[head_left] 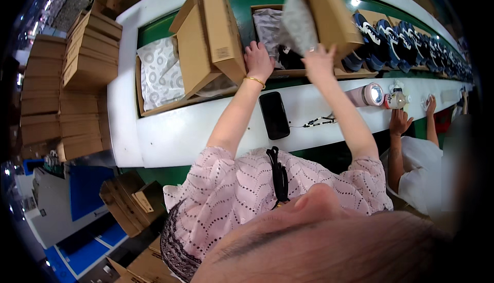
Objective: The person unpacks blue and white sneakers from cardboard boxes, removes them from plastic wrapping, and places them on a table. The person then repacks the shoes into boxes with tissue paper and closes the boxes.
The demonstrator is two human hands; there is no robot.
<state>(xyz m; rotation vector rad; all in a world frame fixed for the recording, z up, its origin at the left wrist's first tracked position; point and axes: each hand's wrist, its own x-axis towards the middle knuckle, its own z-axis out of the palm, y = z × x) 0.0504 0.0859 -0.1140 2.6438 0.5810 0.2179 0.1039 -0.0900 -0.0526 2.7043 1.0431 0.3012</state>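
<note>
Head view: from where I stand, person at a white bench [170,141], both hands forward at the middle shoe box [292,72]. That box sits in the green channel along the bench, its cardboard lid [333,13] raised and blurred. Left hand [259,60] at the box's left end, fingers slightly bent, close beside the upright brown flap [224,26] of the neighbouring box; can't tell if it grips anything. Right hand [319,64] at the front edge, fingers by the lid and a raised sheet of patterned tissue [299,22]; blurred, can't tell if it pinches either. Something black [290,58] shows inside, between the hands. Left-hand box holds more patterned paper [160,73]. Row of navy shoes [388,39] off to the right. Near side: black phone [274,115], beaded strap [320,121], pink flask [364,95], small bottle [395,100], co-worker's hand [399,123] touching or just beside it. Cartons [43,93] stacked far left.
</note>
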